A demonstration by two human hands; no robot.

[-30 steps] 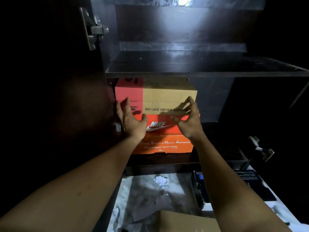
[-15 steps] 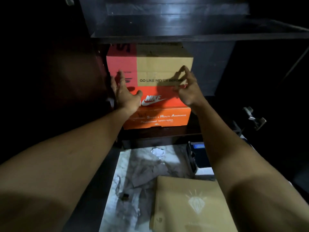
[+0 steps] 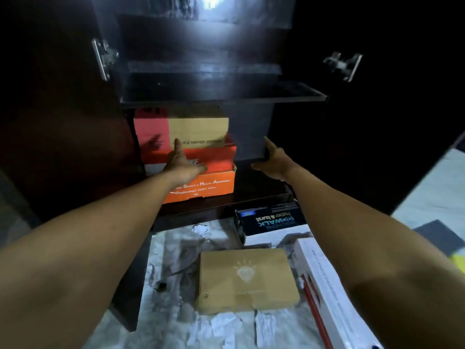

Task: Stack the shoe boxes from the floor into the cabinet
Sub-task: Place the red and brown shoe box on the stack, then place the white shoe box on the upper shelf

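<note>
Three shoe boxes are stacked at the left of the dark cabinet's lower shelf (image 3: 261, 195): an orange box (image 3: 214, 186) at the bottom, a red box (image 3: 221, 157) on it, and a tan and pink box (image 3: 198, 131) on top. My left hand (image 3: 182, 163) is open in front of the stack, fingers pointing at the top box. My right hand (image 3: 273, 159) is open and off the boxes, in the free space to their right. On the floor lie a tan box with a diamond logo (image 3: 247, 278), a dark blue box (image 3: 270, 219) and a white box (image 3: 334, 293).
An upper shelf (image 3: 224, 98) hangs just above the stack. Open cabinet doors with metal hinges (image 3: 104, 57) flank both sides. Crumpled paper (image 3: 226, 323) litters the marble floor. The lower shelf has free room right of the stack.
My right hand came off the top box and swung right into the shelf's free space. My left hand slid toward the middle of the stack. The view pulled back, showing more floor boxes.
</note>
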